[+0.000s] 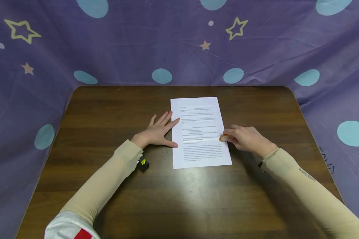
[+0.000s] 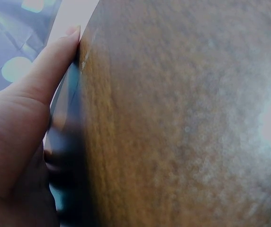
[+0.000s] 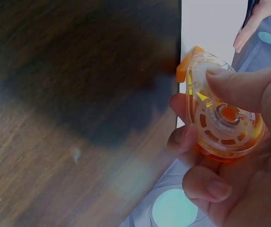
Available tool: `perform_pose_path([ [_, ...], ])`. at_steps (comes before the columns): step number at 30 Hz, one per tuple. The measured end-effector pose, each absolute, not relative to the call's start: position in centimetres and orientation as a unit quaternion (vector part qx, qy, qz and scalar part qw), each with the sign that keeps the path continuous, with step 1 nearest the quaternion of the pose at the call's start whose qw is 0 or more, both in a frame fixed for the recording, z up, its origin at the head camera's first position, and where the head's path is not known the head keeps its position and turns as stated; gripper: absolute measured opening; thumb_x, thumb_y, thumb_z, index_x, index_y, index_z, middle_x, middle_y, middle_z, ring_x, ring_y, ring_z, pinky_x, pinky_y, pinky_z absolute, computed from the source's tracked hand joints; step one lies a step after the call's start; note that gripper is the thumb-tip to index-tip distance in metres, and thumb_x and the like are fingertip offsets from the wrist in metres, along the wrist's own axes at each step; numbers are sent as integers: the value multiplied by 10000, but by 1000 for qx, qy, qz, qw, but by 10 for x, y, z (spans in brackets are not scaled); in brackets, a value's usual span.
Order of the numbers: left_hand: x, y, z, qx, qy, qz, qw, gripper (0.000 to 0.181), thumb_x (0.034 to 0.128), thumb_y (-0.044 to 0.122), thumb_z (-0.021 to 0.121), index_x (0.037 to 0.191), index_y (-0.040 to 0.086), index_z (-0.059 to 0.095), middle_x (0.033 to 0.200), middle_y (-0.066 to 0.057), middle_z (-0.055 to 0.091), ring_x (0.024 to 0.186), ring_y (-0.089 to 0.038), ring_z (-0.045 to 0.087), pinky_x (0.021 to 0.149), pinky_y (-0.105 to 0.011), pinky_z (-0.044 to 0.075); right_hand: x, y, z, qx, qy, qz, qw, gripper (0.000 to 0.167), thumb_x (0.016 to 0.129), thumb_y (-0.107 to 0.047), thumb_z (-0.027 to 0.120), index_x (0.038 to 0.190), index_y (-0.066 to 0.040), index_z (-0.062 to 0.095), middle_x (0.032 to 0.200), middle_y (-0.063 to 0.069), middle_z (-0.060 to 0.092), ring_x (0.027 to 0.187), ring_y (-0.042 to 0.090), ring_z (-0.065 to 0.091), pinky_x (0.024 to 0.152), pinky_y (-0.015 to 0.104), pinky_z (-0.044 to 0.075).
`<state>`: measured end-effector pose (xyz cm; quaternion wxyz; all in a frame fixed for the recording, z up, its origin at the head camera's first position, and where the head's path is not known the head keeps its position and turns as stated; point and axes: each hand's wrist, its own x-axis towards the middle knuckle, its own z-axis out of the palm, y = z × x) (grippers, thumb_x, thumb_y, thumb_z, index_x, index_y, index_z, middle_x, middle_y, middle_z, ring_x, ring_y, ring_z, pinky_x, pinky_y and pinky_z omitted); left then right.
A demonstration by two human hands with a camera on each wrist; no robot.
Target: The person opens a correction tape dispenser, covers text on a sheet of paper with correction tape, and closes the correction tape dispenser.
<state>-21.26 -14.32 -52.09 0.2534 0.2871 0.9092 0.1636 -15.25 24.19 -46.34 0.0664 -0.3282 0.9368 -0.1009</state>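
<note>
A printed sheet of paper [image 1: 203,154] lies on the wooden table, with blank white strips among its lines of text. My left hand [image 1: 158,132] rests spread at the sheet's left edge, its thumb and fingertips touching the paper. In the left wrist view, the thumb of that hand [image 2: 26,99] lies on the sheet's edge. My right hand [image 1: 246,139] grips an orange, clear-cased correction tape [image 3: 225,113] between thumb and curled fingers. Its orange tip is at the sheet's right edge, just above the lower paragraph; whether it touches the paper cannot be told.
The brown wooden table [image 1: 107,109] extends around the sheet on all sides. A purple curtain [image 1: 179,43] with stars and pale blue dots hangs behind and beside it. A small black device [image 1: 143,164] is strapped at the left wrist.
</note>
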Motion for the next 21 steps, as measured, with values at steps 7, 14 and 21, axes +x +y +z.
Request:
perform_pose_path([
  [7,-210,-142,-518,287,909,161,254,1210,800,787,706,1685,342,12,1726,-44,-223,1578,-201,-237,1199,-595,-200,-156,237,-461,-320,931,-137,107,204,954,-103,737,1156,-117,717,958,22,675,736,161,591,607,409,511],
  [14,-210,-142,-516,284,911,158,253,1205,804,765,723,1686,338,22,1727,-42,-223,1579,-202,-235,1199,-601,-197,-161,208,-465,-338,913,-180,138,282,1001,-139,689,1278,-90,665,1077,62,736,785,151,605,685,404,521],
  [21,-210,-142,-515,285,909,163,256,1194,811,763,718,1687,343,23,1726,-34,-227,1577,-195,-241,1196,-600,-204,-163,171,-471,-390,895,-187,110,161,995,-170,727,1138,-112,681,988,3,730,777,112,620,720,375,553],
])
